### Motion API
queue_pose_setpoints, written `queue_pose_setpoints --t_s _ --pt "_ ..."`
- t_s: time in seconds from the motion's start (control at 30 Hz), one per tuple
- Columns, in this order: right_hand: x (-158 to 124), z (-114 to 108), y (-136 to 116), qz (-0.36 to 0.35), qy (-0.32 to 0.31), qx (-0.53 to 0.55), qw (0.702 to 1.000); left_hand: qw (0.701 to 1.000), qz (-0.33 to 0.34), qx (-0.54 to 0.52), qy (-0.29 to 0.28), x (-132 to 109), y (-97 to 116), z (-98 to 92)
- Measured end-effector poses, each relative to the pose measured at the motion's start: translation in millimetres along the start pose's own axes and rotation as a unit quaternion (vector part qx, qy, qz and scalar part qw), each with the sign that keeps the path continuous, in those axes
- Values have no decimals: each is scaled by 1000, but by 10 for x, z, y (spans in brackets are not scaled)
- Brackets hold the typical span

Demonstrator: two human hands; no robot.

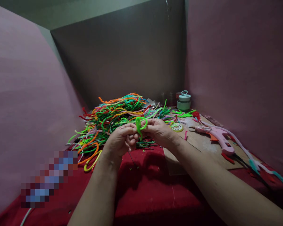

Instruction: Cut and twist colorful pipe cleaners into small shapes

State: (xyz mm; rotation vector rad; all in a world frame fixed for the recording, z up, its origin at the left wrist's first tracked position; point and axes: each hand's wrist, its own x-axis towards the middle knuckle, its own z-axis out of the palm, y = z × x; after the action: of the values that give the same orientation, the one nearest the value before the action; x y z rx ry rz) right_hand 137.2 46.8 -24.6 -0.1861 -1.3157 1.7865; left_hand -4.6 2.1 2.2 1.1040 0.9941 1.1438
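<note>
The left grip [121,139] and the right grip [161,133] are presenting as bare hands with slender fingers. The left forearm [100,188] and the right forearm [202,179] are likewise showing bare along their visible length, each widening smoothly from a narrower wrist. Nail detail is proving too small to tell.

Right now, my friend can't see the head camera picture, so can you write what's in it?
A person's left hand and right hand pinch a curled green fuzzy stem above a red cloth. Behind them is a pile of colorful fuzzy stems; to the right, a pink glue gun lies on a brown board.
</note>
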Motion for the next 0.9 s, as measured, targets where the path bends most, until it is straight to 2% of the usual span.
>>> queue_pose_setpoints --t_s 0.1,0.2,0.3,0.5,0.6,0.67,0.8,0.83,0.9 --pt "-1 20 -3 -14 13 -13 1000 999 30 11 40 38 -42 -2" --pt "-6 25 -18 -8 18 -8 1000 997 54 12 51 61 -70 -19" --pt "1 15 -24 11 23 8 1000 996 37 55 56 35 -39 -46" --pt "15 -11 -14 40 35 25 998 981 -4 194 20 -55 52 -88" --pt "18 -22 1 49 39 38 997 971 -19 237 33 -62 58 -103" --pt "21 -30 10 48 42 36 997 963 2 262 66 -53 60 -110" --pt "31 -45 17 41 47 26 998 936 130 250 210 -43 68 -69" --pt "33 -48 19 38 46 24 998 936 151 228 221 -47 67 -43" --pt "37 -51 27 28 45 14 998 954 146 195 177 -58 56 18"
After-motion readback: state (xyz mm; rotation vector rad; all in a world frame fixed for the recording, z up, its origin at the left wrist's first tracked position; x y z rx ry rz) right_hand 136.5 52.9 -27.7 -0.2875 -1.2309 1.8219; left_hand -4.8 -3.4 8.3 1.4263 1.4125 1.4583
